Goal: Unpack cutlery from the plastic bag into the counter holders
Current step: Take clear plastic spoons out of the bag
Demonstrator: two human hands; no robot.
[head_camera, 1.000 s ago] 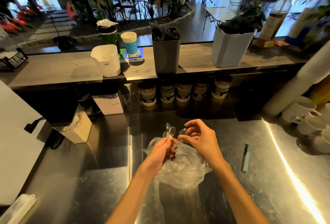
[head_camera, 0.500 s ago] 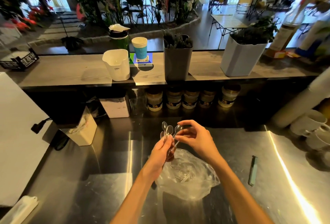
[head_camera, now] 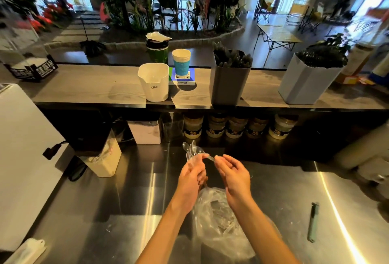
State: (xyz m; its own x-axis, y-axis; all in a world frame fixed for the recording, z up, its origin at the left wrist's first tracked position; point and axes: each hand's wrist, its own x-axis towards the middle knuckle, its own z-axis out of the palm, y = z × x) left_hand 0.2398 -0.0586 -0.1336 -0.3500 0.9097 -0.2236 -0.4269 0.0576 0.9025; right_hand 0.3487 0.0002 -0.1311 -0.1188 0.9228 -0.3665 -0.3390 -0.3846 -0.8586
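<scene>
My left hand (head_camera: 192,176) clamped a bunch of clear spoons (head_camera: 192,150) above the plastic bag (head_camera: 221,223); my right hand (head_camera: 232,174) pinched one handle. Beyond, on the ledge, stood a white holder (head_camera: 154,82), grey holder (head_camera: 229,80) and pale holder (head_camera: 305,82). Bag contents unclear.

A blue paper cup (head_camera: 181,62) stands on the wooden shelf (head_camera: 84,89); jars (head_camera: 233,127) line up beneath; a pen (head_camera: 313,221) lies on the steel counter (head_camera: 105,211).

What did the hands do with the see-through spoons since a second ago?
The left hand lifted its bunch of clear spoons up out of the plastic bag. The right hand keeps adding another spoon. The bag stayed on the steel counter, the white holder on its shelf.
</scene>
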